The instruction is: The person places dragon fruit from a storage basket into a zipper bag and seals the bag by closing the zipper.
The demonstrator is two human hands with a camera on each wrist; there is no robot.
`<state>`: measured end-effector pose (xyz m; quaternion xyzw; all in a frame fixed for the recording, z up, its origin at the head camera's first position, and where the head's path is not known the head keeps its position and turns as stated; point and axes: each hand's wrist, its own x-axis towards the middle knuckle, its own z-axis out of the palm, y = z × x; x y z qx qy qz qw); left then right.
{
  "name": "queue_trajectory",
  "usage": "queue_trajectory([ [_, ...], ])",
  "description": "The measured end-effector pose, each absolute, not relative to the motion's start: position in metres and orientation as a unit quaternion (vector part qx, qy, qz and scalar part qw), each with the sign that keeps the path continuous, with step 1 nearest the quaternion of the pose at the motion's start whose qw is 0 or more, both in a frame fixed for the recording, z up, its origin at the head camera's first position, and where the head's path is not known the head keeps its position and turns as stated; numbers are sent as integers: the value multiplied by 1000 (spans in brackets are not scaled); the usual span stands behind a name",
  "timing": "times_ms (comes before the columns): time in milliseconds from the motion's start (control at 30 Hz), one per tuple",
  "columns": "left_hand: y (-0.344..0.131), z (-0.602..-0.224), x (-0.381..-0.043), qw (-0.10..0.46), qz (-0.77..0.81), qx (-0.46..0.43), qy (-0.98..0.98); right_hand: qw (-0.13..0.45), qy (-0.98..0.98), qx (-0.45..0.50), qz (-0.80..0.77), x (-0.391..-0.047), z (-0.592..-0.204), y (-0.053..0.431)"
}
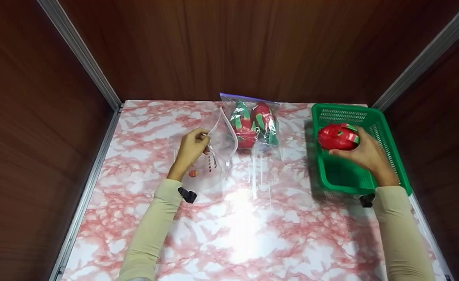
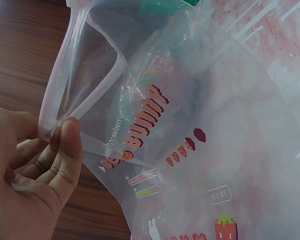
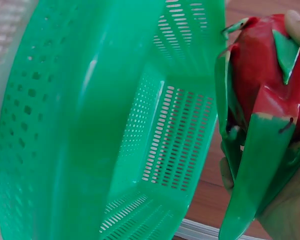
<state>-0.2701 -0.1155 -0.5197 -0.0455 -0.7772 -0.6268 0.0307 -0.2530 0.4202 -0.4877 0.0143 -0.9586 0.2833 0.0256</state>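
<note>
Sleeves [image 1: 147, 238] of a person come from the near edge of the table [image 1: 291, 242], with the two hands well apart. Near the middle, toward the left edge, the left hand [image 1: 193, 146] pinches the rim of a clear bag [image 1: 217, 181], whose mouth stands open. From the head, its print is only small marks; the left wrist view lets me read "BUNNY" and "HELLO!", and shows the thumb closed against the fingers on the pale pink rim.

At the far right corner is a green basket [image 1: 320, 171]. Over it, the right hand [image 1: 369, 154] grips a red fruit [image 1: 336, 136]; whether fruit and basket touch, I cannot tell. The right wrist view adds the long green leaves and the slotted inner walls. Only the head view shows clearly, by the far edge, a purple-edged bag [image 1: 248, 97] containing two similar fruits [image 1: 246, 134].
</note>
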Motion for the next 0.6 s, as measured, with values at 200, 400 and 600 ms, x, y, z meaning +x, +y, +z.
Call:
queue_trajectory([
  [200, -116, -520, -271, 26, -624, -46, -780, 35, -961, 22, 274, -254, -486, 416],
  [400, -117, -520, -270, 23, -616, -50, -786, 41, -961, 27, 271, -255, -484, 411],
  [600, -116, -520, -270, 27, -617, -49, -785, 31, -965, 21, 260, -257, -480, 406],
])
